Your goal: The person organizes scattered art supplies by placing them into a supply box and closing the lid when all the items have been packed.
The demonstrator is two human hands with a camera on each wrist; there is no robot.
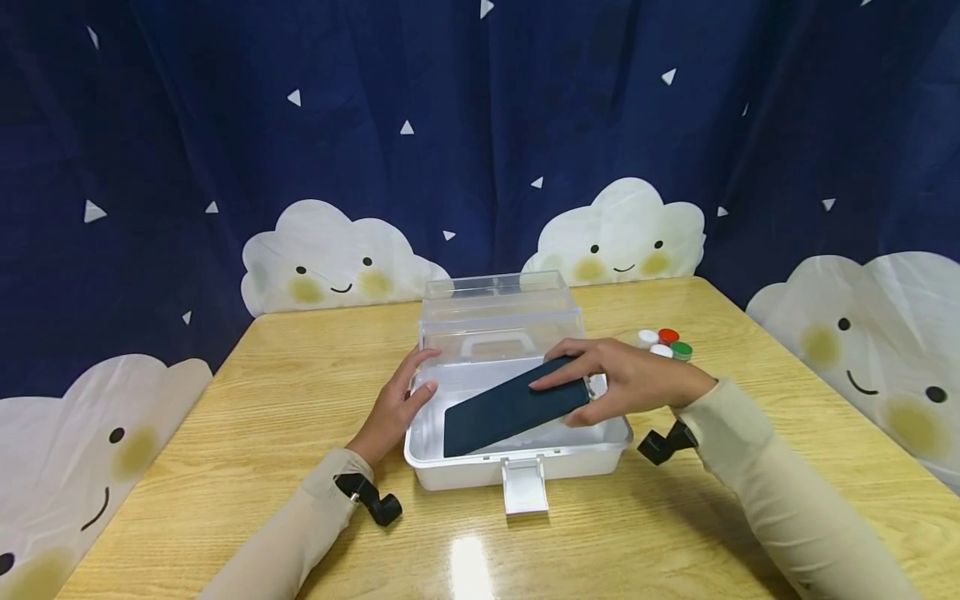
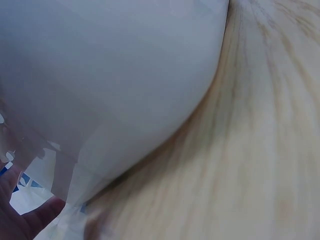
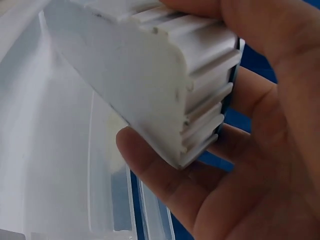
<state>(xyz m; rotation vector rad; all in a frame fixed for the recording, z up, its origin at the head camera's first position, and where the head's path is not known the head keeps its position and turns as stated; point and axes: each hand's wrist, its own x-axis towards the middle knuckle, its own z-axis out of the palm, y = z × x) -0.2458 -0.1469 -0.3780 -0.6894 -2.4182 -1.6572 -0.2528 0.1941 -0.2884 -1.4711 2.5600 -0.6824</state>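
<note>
A white plastic box (image 1: pixel 465 477) with its clear hinged lid (image 1: pixel 450 333) raised stands on the table. Over its inside, tilted with the left end lower, is a long flat case with a dark blue top (image 1: pixel 502 410). Its white, ribbed end (image 3: pixel 205 75) shows in the right wrist view. My right hand (image 1: pixel 630 377) grips the case's right end, thumb on the near edge and fingers over the top. At the box's left side rests my left hand (image 1: pixel 393 408), thumb and fingers spread near the rim. Whether the case touches the box floor cannot be told.
Several small round containers with white, red (image 1: pixel 668 336) and green (image 1: pixel 681 349) lids stand right of the box, partly behind my right hand. The box's white front latch (image 1: pixel 525 487) hangs down. A dark blue curtain (image 1: pixel 465 100) with clouds borders the wooden table (image 1: pixel 322 367).
</note>
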